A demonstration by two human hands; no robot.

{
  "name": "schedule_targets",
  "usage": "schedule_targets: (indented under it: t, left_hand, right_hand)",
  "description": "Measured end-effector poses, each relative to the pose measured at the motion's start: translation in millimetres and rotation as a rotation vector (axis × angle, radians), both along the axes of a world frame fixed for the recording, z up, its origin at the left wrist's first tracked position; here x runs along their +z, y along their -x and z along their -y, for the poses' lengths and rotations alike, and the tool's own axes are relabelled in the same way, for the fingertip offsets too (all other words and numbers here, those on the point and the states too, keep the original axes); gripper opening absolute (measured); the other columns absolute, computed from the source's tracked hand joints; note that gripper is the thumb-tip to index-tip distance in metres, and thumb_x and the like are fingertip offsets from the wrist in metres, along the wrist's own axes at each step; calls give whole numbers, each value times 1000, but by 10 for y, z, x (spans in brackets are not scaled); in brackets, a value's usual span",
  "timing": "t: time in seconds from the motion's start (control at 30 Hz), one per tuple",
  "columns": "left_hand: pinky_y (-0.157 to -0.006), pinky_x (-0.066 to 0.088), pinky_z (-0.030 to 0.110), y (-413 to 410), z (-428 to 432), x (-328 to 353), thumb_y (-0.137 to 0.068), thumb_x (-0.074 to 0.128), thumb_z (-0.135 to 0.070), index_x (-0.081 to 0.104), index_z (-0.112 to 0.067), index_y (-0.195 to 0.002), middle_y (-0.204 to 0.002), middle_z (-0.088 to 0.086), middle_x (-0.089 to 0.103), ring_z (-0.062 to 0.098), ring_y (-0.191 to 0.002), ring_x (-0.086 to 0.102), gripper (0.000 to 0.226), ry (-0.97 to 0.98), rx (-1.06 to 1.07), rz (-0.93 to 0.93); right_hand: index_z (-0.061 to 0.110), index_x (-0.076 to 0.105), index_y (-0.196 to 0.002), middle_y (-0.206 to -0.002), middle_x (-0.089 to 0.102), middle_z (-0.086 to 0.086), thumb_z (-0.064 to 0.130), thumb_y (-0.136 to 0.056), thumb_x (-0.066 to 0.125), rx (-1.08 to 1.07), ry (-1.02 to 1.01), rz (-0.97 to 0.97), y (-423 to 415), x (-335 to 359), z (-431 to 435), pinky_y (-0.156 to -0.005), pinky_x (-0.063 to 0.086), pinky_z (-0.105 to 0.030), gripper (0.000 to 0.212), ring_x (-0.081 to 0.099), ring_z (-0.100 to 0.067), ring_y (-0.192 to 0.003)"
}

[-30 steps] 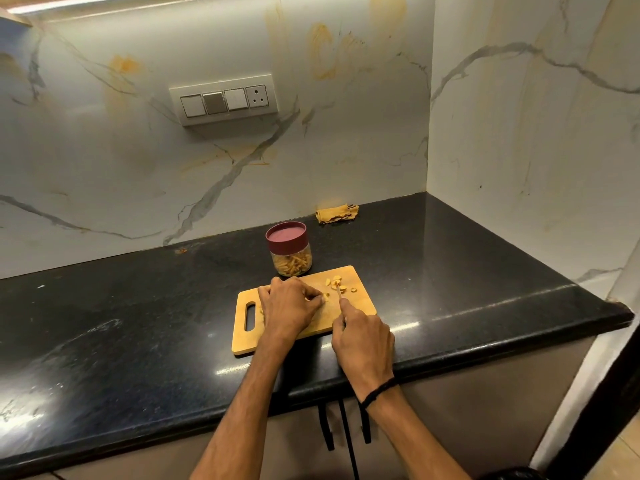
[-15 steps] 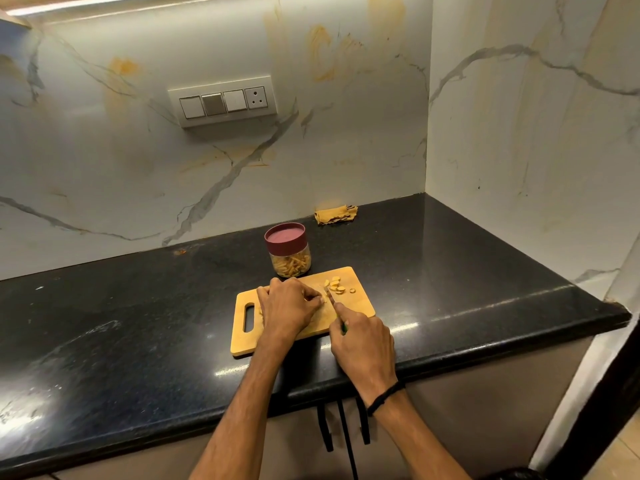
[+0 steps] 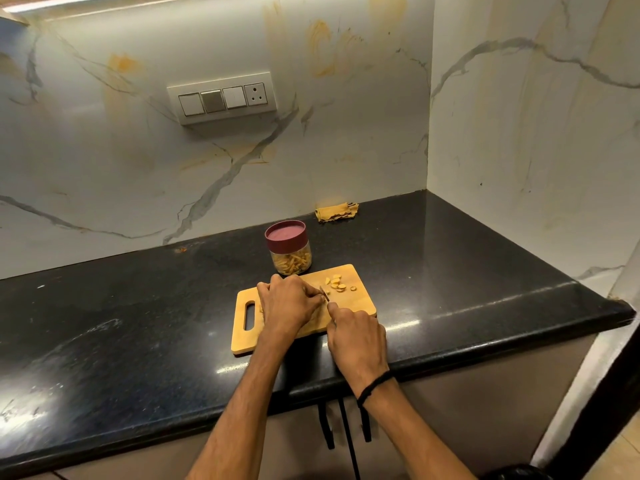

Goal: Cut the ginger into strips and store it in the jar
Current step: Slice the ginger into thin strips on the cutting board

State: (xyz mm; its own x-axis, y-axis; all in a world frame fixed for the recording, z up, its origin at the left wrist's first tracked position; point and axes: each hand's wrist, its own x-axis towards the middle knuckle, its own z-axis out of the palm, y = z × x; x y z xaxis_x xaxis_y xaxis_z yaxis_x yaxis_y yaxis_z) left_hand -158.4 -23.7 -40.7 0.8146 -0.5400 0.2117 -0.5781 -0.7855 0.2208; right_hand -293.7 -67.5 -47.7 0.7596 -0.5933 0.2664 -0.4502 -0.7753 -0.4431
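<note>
A wooden cutting board [image 3: 360, 303] lies on the black counter. My left hand [image 3: 287, 303] presses down on a piece of ginger that its fingers hide. My right hand [image 3: 356, 334] grips a small knife [image 3: 324, 293]; the blade tip shows right beside my left fingertips. Several cut ginger pieces [image 3: 336, 284] lie on the board's far right part. Just behind the board stands a glass jar [image 3: 290, 252] with a maroon lid on it and ginger strips inside.
A crumpled yellow cloth [image 3: 336, 212] lies by the back wall. The black counter [image 3: 138, 306] runs left and right, with its front edge under my wrists. A marble wall closes the right side. A switch panel [image 3: 223, 98] is on the back wall.
The knife blade has shifted slightly left, closer to my left fingertips. My left hand stays pressed on the board.
</note>
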Motion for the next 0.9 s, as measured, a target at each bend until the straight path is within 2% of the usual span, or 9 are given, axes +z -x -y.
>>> schedule_targets:
  t: [0.07, 0.13, 0.23, 0.4, 0.53, 0.63, 0.77, 0.9]
  left_hand:
    - [-84, 25, 36, 9, 10, 17, -91, 66, -49, 77, -37, -107, -107, -10, 67, 13, -100, 40, 23, -18, 11, -5]
    - [-84, 24, 35, 12, 20, 28, -91, 66, -49, 76, -35, -108, -107, -9, 67, 13, -99, 39, 24, -26, 12, -6]
    - [-85, 25, 35, 19, 6, 23, -92, 67, -47, 76, -34, -109, -109, -9, 67, 12, -98, 38, 24, -17, 12, -3]
    - [-90, 30, 37, 55, -4, -9, -89, 69, -49, 77, -36, -108, -113, -12, 66, 12, -102, 41, 24, 24, 31, 23]
    - [-94, 30, 39, 78, -3, -11, -90, 69, -48, 77, -36, -108, -114, -12, 67, 14, -108, 45, 23, 36, 34, 28]
    - [-92, 29, 37, 82, 3, -12, -91, 68, -47, 77, -36, -109, -115, -12, 66, 15, -108, 45, 23, 38, 28, 10]
    - [-88, 26, 36, 91, 9, -1, -92, 68, -45, 76, -35, -109, -117, -12, 64, 15, -109, 45, 22, 34, 23, 6]
    - [-92, 28, 38, 91, 26, -1, -92, 68, -43, 77, -34, -109, -116, -11, 64, 15, -109, 44, 22, 32, 22, -5]
  right_hand:
    - [25, 45, -138, -94, 64, -2, 25, -104, 37, -5, 30, -22, 59, -37, -29, -64, 41, -28, 35, 63, -18, -84]
    - [25, 41, -140, -88, 58, -1, 23, -104, 35, -7, 36, -28, 178, -90, -83, -62, 35, -26, 36, 53, -14, -74]
    - [29, 39, -144, -94, 62, 1, 25, -105, 35, -3, -4, 13, 317, -118, -88, -65, 32, -23, 39, 43, -10, -73]
    - [34, 38, -145, -97, 65, 1, 34, -104, 37, -29, -80, 80, 291, -30, 5, -65, 35, -22, 41, 47, -11, -73]
    - [34, 41, -145, -104, 67, 2, 36, -104, 37, 10, -106, 93, 148, -2, 2, -69, 41, -23, 41, 62, -14, -90]
    - [35, 40, -145, -106, 67, 1, 34, -104, 35, 13, -102, 83, 100, -12, 12, -67, 38, -22, 41, 62, -15, -91]
    - [33, 45, -143, -110, 67, 1, 34, -105, 35, 32, -87, 67, 79, -5, 50, -72, 42, -23, 39, 62, -14, -92]
    - [31, 49, -138, -109, 66, 1, 34, -105, 34, 50, -65, 50, 59, -3, 80, -67, 33, -20, 36, 58, -12, -87]
